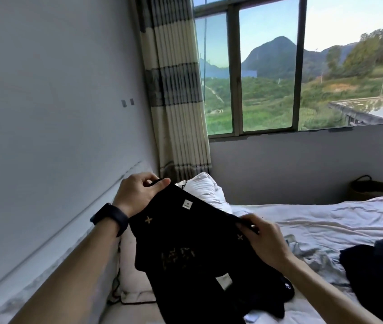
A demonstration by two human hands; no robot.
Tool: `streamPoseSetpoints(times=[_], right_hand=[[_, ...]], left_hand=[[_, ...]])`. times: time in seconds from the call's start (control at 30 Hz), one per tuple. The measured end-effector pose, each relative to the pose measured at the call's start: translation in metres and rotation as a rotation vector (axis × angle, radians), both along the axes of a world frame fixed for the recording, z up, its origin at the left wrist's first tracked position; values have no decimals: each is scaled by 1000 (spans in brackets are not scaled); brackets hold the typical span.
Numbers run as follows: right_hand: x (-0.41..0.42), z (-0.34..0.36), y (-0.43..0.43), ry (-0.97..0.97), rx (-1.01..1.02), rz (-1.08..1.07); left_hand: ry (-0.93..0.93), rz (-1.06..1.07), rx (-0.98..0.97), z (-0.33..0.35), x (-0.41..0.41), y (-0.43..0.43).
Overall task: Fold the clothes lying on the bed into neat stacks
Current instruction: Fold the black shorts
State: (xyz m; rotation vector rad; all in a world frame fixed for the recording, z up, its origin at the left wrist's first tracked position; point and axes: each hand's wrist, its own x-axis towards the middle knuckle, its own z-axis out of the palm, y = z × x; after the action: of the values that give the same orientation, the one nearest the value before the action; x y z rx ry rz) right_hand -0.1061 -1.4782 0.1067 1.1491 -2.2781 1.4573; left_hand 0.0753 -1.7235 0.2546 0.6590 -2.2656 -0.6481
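In the head view, my left hand (136, 195) and right hand (263, 239) each pinched the top edge of the black garment (193, 249), which hung between and below both grips, above the bed (326, 218). I judged the fabric light, soft and limp. The top corners looked like the correct holding points.
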Motion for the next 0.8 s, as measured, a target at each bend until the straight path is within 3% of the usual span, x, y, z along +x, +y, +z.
streamPoseSetpoints(times=[0.3, 0.37, 0.57, 0.8], right_hand=[[-54, 65, 63, -119, 167, -60], [-55, 65, 76, -84, 181, -91], [-50, 53, 106, -12, 197, -130], [-46, 29, 151, -118, 286, -36]], left_hand=[[-505, -300, 12, -29, 19, -19], [-478, -320, 3, -41, 17, -25], [-134, -360, 117, -77, -1, -4], [-167, -355, 11, -109, -27, 42]])
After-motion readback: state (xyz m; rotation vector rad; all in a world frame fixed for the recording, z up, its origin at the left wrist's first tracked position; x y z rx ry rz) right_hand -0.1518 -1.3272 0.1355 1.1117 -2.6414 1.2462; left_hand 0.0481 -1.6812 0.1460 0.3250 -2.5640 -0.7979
